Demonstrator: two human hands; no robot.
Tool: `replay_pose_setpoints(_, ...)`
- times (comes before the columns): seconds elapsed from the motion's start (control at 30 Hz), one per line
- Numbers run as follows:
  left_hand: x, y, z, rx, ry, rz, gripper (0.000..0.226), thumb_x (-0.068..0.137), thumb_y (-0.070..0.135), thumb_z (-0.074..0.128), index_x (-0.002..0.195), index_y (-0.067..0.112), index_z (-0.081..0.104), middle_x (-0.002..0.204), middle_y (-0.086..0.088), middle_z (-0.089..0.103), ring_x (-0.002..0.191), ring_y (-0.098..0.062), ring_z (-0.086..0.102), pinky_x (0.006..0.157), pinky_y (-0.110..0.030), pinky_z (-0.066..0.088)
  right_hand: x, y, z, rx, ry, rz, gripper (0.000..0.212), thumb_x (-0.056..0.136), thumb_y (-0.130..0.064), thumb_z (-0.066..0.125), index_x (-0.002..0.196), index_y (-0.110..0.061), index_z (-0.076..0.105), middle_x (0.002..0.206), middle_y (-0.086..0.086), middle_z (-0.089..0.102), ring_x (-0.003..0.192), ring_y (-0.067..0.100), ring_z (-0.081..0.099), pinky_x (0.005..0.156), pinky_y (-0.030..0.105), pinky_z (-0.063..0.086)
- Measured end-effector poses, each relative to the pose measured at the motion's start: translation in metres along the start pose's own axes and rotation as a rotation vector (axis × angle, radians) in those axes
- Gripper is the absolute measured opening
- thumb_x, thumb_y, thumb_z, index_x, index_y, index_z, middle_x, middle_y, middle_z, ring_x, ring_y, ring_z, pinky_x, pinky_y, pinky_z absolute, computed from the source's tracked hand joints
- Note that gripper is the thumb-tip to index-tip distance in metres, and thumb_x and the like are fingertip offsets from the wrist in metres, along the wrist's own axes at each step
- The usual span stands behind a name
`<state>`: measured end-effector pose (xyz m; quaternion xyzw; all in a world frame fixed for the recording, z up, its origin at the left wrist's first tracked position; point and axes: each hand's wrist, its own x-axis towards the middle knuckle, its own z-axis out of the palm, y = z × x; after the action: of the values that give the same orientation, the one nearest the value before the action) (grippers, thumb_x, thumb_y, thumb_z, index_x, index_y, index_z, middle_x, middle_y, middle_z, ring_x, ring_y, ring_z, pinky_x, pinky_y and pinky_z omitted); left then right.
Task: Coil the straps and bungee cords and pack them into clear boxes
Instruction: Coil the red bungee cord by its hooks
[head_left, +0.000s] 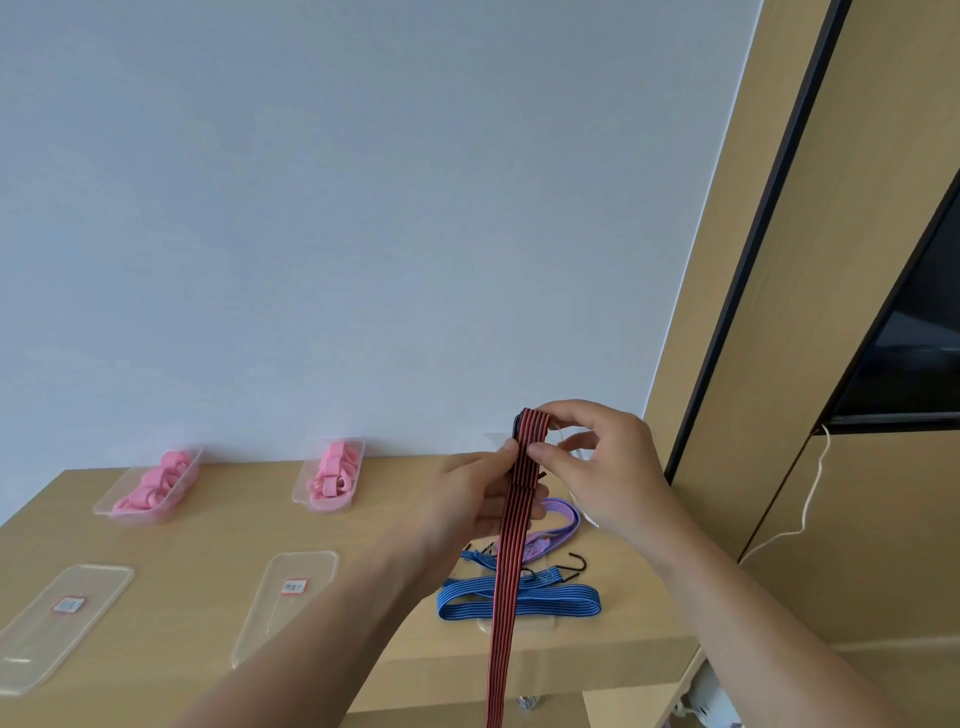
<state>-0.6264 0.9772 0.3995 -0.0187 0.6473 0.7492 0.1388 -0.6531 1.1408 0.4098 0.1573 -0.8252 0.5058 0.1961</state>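
Head view: left hand (480, 493) and right hand (597, 462) both pinch folded top of red-black bungee cord (511, 545) raised above table (208, 540); tail hangs past blue cord (519, 603); pink straps fill two clear boxes (148, 486).

Seen from my remote desk: the red-and-black cord (511, 545) runs off the bottom edge, its lower end out of sight. I cannot tell whether the dark bit at its top fold is a hook. The fingers of the right hand (602, 467) cover that fold. Behind the cord, only slivers of a clear box (582, 506) show past both hands. Left of the cord, two lid labels (295, 587) are too small to read, and the farther lid (31, 649) is cut by the left edge.
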Motion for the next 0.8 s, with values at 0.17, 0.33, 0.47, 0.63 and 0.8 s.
replay_pose_setpoints(0.17, -0.003, -0.005, 0.003, 0.013, -0.01, -0.041, 0.047, 0.106, 0.042, 0.049, 0.107, 0.002, 0.073, 0.098, -0.019, 0.079, 0.091, -0.036, 0.076, 0.094, -0.049, 0.057, 0.0, 0.0, 0.0, 0.077, 0.097, -0.054, 0.032, 0.079, -0.003, 0.079, 0.095, -0.03, 0.074, 0.087, -0.014, 0.075, 0.081, 0.011, 0.072, 0.082, 0.042, 0.058)
replay_pose_setpoints(0.33, -0.005, -0.002, 0.006, -0.071, -0.03, -0.08, 0.055, 0.104, 0.046, 0.048, 0.117, -0.002, 0.07, 0.104, -0.02, 0.078, 0.097, -0.036, 0.076, 0.079, -0.039, 0.063, -0.008, 0.002, 0.004, 0.009, 0.203, -0.193, 0.028, 0.081, -0.003, 0.079, 0.106, -0.015, 0.075, 0.094, -0.008, 0.075, 0.086, 0.008, 0.073, 0.08, 0.039, 0.06)
replay_pose_setpoints(0.47, -0.002, 0.004, 0.006, -0.165, -0.044, -0.063, 0.055, 0.104, 0.047, 0.047, 0.111, -0.001, 0.073, 0.104, -0.019, 0.077, 0.096, -0.034, 0.076, 0.098, -0.048, 0.058, -0.016, 0.0, 0.01, -0.128, 0.258, -0.41, 0.023, 0.081, -0.003, 0.078, 0.103, -0.009, 0.075, 0.095, -0.005, 0.075, 0.088, 0.009, 0.072, 0.078, 0.032, 0.058)
replay_pose_setpoints(0.63, 0.002, 0.007, 0.002, -0.216, -0.003, -0.046, 0.046, 0.103, 0.043, 0.053, 0.106, 0.002, 0.074, 0.109, -0.022, 0.076, 0.1, -0.036, 0.072, 0.089, -0.044, 0.059, -0.029, 0.001, 0.014, -0.2, 0.177, -0.53, 0.026, 0.08, 0.004, 0.077, 0.104, -0.006, 0.073, 0.1, -0.002, 0.073, 0.094, 0.009, 0.067, 0.085, 0.017, 0.051)
replay_pose_setpoints(0.8, 0.003, 0.007, -0.003, -0.227, 0.032, -0.002, 0.035, 0.103, 0.031, 0.057, 0.111, 0.001, 0.073, 0.09, -0.014, 0.075, 0.091, -0.029, 0.074, 0.086, -0.041, 0.057, -0.04, 0.014, 0.017, -0.197, 0.097, -0.519, 0.032, 0.082, -0.007, 0.081, 0.112, -0.007, 0.073, 0.119, 0.0, 0.07, 0.116, 0.008, 0.063, 0.098, 0.024, 0.05)
